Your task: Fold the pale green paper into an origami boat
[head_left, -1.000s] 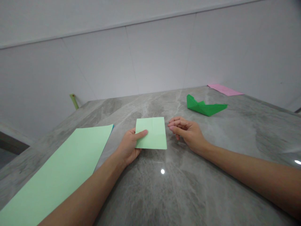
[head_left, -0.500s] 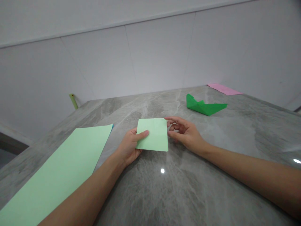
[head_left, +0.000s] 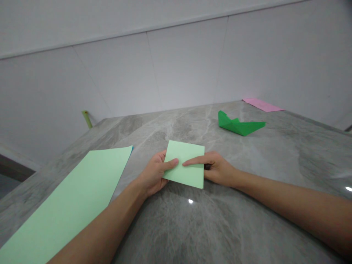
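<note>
A small light-green square of folded paper [head_left: 189, 174] is held above the grey stone-patterned table, slightly turned. My left hand [head_left: 156, 170] grips its left edge, thumb on top and the other fingers underneath. At the right edge is my right hand [head_left: 218, 168], its index finger laid across the paper's upper face. The right hand's other fingers are bent at or behind that edge and partly hidden.
Large light-green sheets [head_left: 74, 194] lie on the left, a blue edge showing beneath. A folded green paper boat [head_left: 242, 127] sits at the back right. Behind it is a pink sheet [head_left: 262, 105] near the wall [head_left: 187, 69]. The table [head_left: 220, 227] has a glossy top.
My right hand has moved from beside the paper onto it, its index finger now across the top face. The folded paper has turned a little clockwise and come slightly nearer.
</note>
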A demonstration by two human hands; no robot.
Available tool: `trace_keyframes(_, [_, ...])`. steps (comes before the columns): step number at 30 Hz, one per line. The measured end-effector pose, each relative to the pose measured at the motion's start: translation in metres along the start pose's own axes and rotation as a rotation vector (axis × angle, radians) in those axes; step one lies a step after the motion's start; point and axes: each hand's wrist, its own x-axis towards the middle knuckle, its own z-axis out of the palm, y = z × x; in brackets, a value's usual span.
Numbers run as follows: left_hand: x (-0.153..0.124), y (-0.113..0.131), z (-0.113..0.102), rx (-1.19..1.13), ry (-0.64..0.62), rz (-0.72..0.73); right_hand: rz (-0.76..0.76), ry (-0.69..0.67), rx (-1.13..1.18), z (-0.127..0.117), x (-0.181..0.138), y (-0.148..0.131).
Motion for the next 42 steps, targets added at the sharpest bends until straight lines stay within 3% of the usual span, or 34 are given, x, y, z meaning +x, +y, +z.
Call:
trace_keyframes(6, [0.000, -0.003, 0.000, 0.018, -0.013, 0.014, 0.012, 0.021, 0.017, 0.000, 0.002, 0.000])
trace_keyframes(14, [0.001, -0.001, 0.001, 0.013, 0.019, -0.007, 0.053, 0.194, -0.258, -0.001, -0.001, 0.001])
trace_keyframes(24, [0.000, 0.000, 0.000, -0.009, -0.032, -0.120, -0.223, 0.133, -0.456, -0.004, 0.000, -0.013])
trace_keyframes(29, [0.001, -0.001, 0.002, 0.020, 0.080, -0.109, -0.379, 0.001, -0.428, -0.005, 0.000, -0.015])
trace_keyframes(35, [0.004, -0.004, -0.001, 0.068, 0.196, -0.132, -0.383, -0.119, -0.382, -0.004, -0.001, -0.008])
trace_keyframes(42, [0.003, -0.003, 0.003, 0.087, 0.147, -0.091, -0.366, -0.091, -0.327, -0.001, -0.001, -0.010])
